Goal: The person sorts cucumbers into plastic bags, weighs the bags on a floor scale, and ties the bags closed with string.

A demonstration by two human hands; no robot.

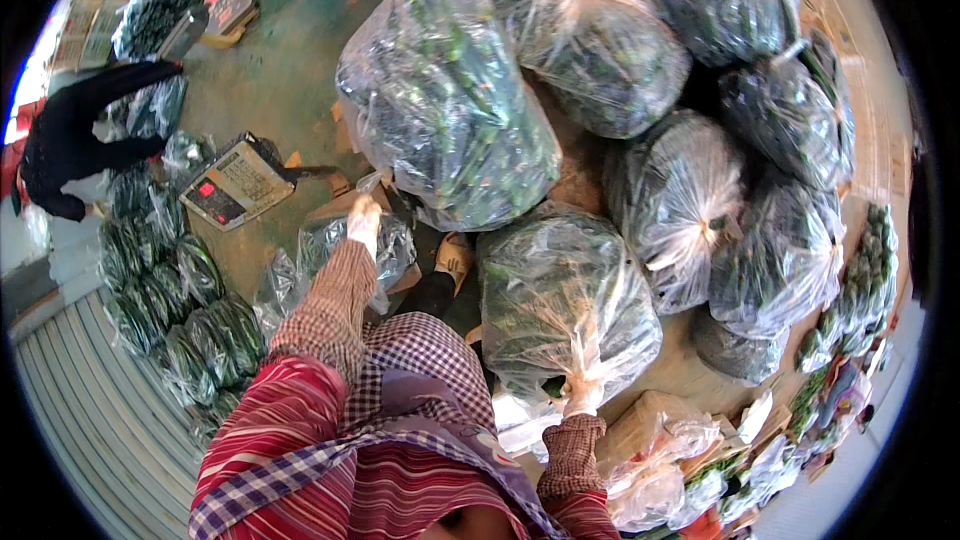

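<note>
My left hand (364, 221) is closed, with a gathered tuft of clear plastic (370, 183) sticking out past the fingers. It lies by the near left edge of a large bulging clear bag (440, 105) of dark green leafy vegetables. A smaller clear bag (395, 248) sits under that wrist. On the right, a second full bag (565, 290) of greens stands close in front of me. My right hand (582, 396) grips the bunched plastic neck of this bag. The fingertips of both hands are partly hidden.
Several tied bags of greens (690, 205) are piled on the right. A platform scale (240, 180) stands on the floor at left, near rows of bagged vegetables (160, 270). A person in dark clothes (85, 135) bends there. Cardboard boxes (655, 425) lie at lower right.
</note>
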